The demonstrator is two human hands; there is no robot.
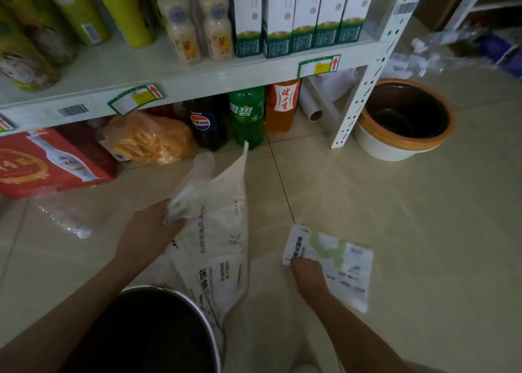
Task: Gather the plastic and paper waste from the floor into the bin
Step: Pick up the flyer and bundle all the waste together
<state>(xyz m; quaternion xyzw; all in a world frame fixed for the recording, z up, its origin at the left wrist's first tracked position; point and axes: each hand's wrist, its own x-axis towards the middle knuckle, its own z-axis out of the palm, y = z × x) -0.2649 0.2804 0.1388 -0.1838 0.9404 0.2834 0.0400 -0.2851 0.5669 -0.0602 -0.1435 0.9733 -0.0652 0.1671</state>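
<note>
My left hand (147, 231) grips a large white printed plastic bag (223, 231) by a bunched edge, together with some clear plastic film. The bag hangs tilted, its lower end touching the rim of a dark metal bin (209, 324) at the bottom left. My right hand (306, 273) presses on the near left edge of a white and green paper sheet (336, 262) lying flat on the tiled floor, fingers curled on it. A clear plastic bottle (62, 217) lies on the floor to the left.
A white metal shelf (197, 76) holds bottles and cartons; soda bottles, an orange bag (149, 141) and a red box (48, 163) stand beneath it. An orange-rimmed pot (406, 118) sits by the shelf leg. More clear plastic waste (432, 53) lies at the far right.
</note>
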